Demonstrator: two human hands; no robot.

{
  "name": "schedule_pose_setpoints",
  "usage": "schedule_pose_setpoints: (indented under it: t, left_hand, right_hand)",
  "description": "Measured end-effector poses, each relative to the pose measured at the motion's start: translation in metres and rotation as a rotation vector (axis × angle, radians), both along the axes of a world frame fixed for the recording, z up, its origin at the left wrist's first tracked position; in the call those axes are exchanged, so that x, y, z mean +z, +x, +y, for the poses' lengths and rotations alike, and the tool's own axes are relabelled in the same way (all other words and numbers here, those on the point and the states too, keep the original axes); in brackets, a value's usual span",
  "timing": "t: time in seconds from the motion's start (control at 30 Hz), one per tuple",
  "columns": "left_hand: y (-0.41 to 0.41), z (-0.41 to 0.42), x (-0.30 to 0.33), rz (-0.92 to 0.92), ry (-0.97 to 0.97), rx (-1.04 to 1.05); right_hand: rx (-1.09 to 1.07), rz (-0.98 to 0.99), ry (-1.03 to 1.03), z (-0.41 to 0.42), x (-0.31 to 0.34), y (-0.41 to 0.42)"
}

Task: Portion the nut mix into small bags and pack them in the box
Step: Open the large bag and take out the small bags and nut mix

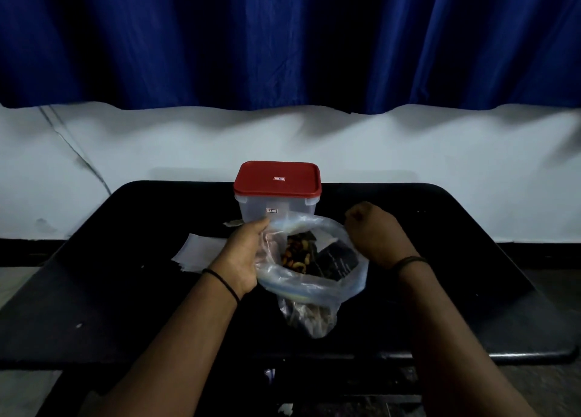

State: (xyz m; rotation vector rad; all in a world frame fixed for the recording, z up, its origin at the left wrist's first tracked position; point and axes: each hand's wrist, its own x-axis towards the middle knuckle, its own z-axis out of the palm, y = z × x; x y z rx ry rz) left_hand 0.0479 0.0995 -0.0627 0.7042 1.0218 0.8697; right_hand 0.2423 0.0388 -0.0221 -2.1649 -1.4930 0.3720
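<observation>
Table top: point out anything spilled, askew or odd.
Nothing looks spilled. The red-lidded box stands upright and closed. The big nut bag is held open by the left hand. Pale sheets lie slightly askew on the table.

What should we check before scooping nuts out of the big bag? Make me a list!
1. Big bag mouth open: ok, nuts show inside.
2. Left hand holding the bag's rim: ok.
3. Right hand free to reach in: cannot tell, its fingers are hidden.
4. Box open for packing: not ok, red lid is on.
5. Small bags ready: cannot tell, only flat sheets lie left.
</observation>
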Motion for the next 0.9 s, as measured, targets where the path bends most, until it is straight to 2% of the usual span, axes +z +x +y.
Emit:
schedule_pose_setpoints:
  t: [0.1,0.17,0.37,0.47,0.53,0.6,0.67,0.77,0.9]
  left_hand:
    - [0.001,-0.002,-0.001,0.041,0.086,-0.022]
    - [-0.001,-0.001,0.0,0.07,0.111,-0.042]
    - [0.001,-0.002,0.004,0.109,0.215,-0.078]
    - [0.004,-0.002,0.007,0.066,0.23,-0.083]
    - [0.007,-0.002,0.008,0.16,0.305,-0.031]
    - [0.01,-0.004,0.005,0.333,0.371,-0.03]
    - [0.011,-0.01,0.006,0.464,0.316,-0.094]
    - [0.016,-0.02,0.007,0.449,0.114,-0.196]
    - [0.034,-0.023,-0.005,0.5,0.193,0.032]
  right_hand:
    - [0.158,0.148,0.071,0.0,0.001,-0.016]
    - [0.217,0.176,0.073,0.002,-0.006,-0.022]
    - [0.2,0.205,0.167,0.007,-0.008,-0.022]
    - [0.094,0.226,0.261,0.01,-0.009,-0.025]
    - [-0.021,0.279,0.326,0.013,-0.013,-0.025]
    - [-0.113,0.309,0.38,0.014,-0.015,-0.024]
    - [-0.19,0.352,0.408,0.013,-0.016,-0.021]
    - [-0.247,0.322,0.359,0.011,-0.013,-0.017]
    - [-0.158,0.185,0.242,0.007,-0.008,-0.016]
